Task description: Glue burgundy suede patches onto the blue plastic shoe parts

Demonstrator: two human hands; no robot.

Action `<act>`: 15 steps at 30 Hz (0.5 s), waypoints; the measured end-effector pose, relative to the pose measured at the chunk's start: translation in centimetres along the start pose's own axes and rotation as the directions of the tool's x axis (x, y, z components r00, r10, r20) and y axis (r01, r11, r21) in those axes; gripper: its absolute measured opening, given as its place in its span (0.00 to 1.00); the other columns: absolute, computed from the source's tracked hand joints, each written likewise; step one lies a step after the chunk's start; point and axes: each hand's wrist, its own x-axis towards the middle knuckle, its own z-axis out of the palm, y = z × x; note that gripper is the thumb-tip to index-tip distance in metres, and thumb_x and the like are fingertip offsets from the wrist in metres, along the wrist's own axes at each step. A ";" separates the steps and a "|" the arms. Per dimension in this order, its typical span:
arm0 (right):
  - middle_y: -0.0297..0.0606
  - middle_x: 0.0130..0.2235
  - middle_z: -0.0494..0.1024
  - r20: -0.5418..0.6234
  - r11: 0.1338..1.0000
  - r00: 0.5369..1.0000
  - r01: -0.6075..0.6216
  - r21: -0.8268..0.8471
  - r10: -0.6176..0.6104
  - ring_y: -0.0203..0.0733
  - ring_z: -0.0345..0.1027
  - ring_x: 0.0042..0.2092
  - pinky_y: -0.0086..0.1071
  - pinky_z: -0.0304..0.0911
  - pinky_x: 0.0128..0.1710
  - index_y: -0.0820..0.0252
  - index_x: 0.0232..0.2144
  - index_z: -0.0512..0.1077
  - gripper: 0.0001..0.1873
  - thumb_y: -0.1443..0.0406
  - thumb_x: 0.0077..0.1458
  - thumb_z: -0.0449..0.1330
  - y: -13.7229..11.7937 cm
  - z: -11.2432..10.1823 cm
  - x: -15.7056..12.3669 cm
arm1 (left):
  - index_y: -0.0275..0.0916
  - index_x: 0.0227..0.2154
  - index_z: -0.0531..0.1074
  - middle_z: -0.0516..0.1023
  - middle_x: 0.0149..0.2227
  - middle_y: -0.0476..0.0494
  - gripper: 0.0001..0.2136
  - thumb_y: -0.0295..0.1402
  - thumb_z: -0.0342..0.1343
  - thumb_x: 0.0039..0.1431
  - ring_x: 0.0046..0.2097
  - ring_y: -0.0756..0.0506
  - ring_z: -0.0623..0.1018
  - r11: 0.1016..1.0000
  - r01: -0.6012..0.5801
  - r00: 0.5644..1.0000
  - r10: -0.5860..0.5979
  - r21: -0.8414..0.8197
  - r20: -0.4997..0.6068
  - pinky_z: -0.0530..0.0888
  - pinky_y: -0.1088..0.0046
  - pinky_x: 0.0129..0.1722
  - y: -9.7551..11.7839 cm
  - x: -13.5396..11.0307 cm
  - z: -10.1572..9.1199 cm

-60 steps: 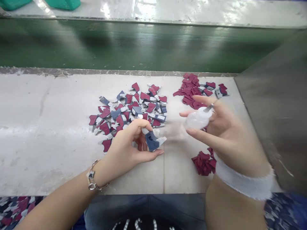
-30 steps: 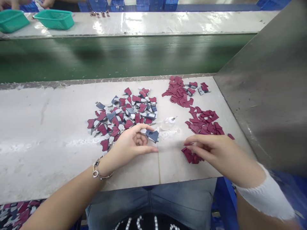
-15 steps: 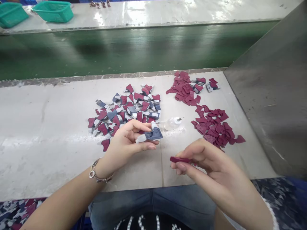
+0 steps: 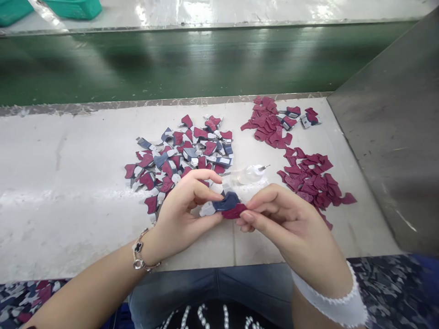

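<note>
Hands (image 4: 181, 210) (image 4: 288, 224) now meet, maroon piece (image 4: 235, 211) touching navy piece (image 4: 228, 202).

I'm not reading any words, numbers or signs here. The white beads (image 4: 202, 315) on my black shirt (image 4: 216, 317) are making shapes like letters, but they are cut off at the bottom of the view, so I can't tell what they are saying.
</note>
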 end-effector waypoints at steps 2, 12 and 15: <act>0.30 0.29 0.82 0.009 0.999 1.000 -0.010 0.053 0.009 0.31 0.77 0.31 0.21 0.72 0.34 0.56 0.30 0.72 0.07 0.67 0.58 0.66 -0.1 0.1 0.3 | 0.43 0.39 0.69 0.71 0.49 0.41 0.13 0.22 0.64 0.55 0.49 0.44 0.76 0.996 -0.042 0.999 0.043 0.072 -0.009 0.80 0.72 0.36 0.1 0.0 -0.2; 0.24 0.24 0.78 0.116 0.970 0.989 -0.119 0.210 0.096 0.26 0.72 0.29 0.16 0.68 0.31 0.57 0.32 0.66 0.11 0.70 0.58 0.67 -0.3 0.3 1.3 | 0.40 0.38 0.70 0.74 0.44 0.43 0.16 0.27 0.71 0.50 0.46 0.44 0.79 0.900 -0.288 0.951 0.308 0.327 -0.009 0.82 0.64 0.44 0.5 0.5 -0.4; 0.24 0.25 0.78 0.128 0.973 0.988 -0.115 0.203 0.090 0.25 0.72 0.29 0.15 0.68 0.31 0.57 0.32 0.66 0.11 0.70 0.58 0.66 -0.4 0.4 1.3 | 0.40 0.37 0.70 0.75 0.43 0.43 0.16 0.28 0.71 0.50 0.46 0.45 0.79 0.889 -0.308 0.943 0.331 0.338 -0.011 0.82 0.65 0.44 0.5 0.5 -0.5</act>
